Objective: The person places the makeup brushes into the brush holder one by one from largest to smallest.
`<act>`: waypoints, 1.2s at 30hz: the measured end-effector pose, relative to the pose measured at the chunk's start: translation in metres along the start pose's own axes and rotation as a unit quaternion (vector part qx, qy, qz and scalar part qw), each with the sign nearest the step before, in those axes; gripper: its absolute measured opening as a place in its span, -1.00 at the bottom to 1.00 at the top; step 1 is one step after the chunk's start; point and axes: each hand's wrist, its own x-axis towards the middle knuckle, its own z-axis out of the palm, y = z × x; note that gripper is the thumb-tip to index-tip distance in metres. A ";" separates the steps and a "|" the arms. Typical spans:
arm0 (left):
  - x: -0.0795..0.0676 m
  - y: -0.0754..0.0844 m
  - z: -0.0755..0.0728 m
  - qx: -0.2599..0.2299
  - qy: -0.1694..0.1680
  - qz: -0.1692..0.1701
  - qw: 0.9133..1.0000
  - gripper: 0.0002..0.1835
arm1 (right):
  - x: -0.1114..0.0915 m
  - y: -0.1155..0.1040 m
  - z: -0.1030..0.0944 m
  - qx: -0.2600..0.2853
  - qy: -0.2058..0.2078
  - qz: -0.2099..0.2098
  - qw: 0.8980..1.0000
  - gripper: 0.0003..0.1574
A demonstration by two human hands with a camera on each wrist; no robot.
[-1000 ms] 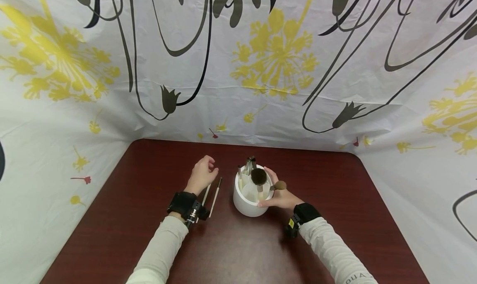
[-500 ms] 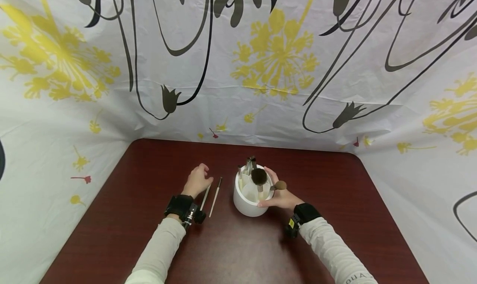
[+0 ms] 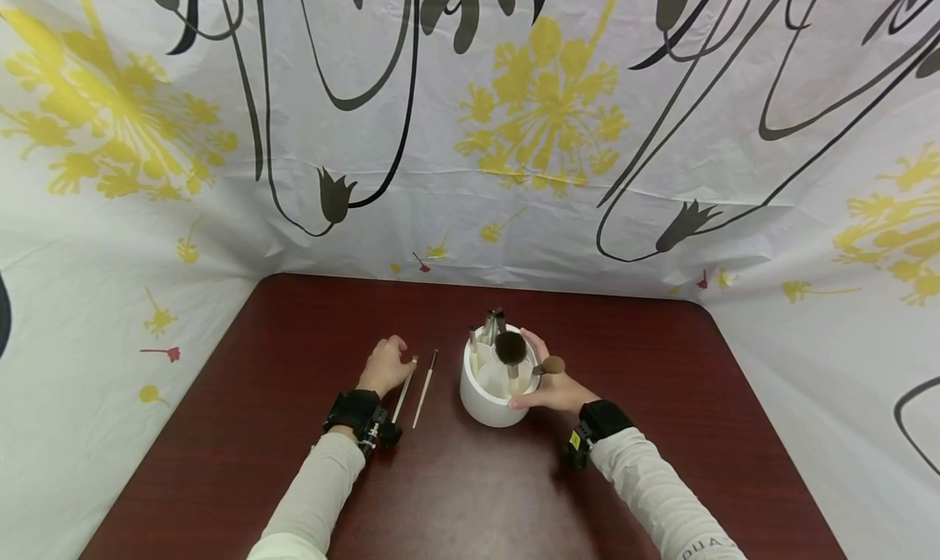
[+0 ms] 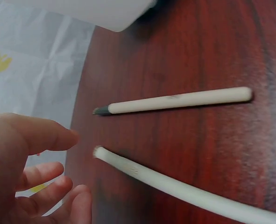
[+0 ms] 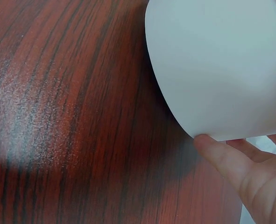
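In the head view, two thin makeup brushes with pale handles lie side by side on the table. My left hand [image 3: 385, 368] is at the far end of the left brush [image 3: 402, 394]. From the left wrist, thumb and loosely bent fingers [image 4: 49, 175] show a small gap to that brush's tip [image 4: 184, 189]; the other brush [image 4: 180, 100], dark-tipped, lies beyond. My right hand [image 3: 556, 391] grips a white round brush holder [image 3: 488, 411] by its right side, thumb at the front. Several brushes stand in the holder, including a large dark fluffy brush [image 3: 510, 348] and a brown brush [image 3: 553, 366] leaning right.
The dark red-brown wooden table [image 3: 470, 495] has rounded far corners. A white cloth [image 3: 411, 152] with yellow and grey plant prints hangs behind it and at both sides. Each wrist wears a black strapped camera, such as the left wrist camera [image 3: 357, 413].
My left hand has drawn back left and toward me, coming down to the left brush's far end, and more of that brush shows. The right hand and holder have stayed put.
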 end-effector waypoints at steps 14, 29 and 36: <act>-0.006 -0.006 0.008 0.018 -0.027 -0.009 0.999 -0.63 | 0.000 -0.002 0.001 -0.001 0.004 0.003 1.000 0.42; -0.007 -0.006 0.009 0.019 -0.058 -0.014 0.998 -0.69 | 0.000 0.000 0.000 -0.006 0.006 0.000 1.000 0.40; -0.006 -0.007 0.010 0.024 -0.055 -0.005 0.998 -0.71 | 0.000 -0.001 0.000 -0.007 0.006 0.002 1.000 0.40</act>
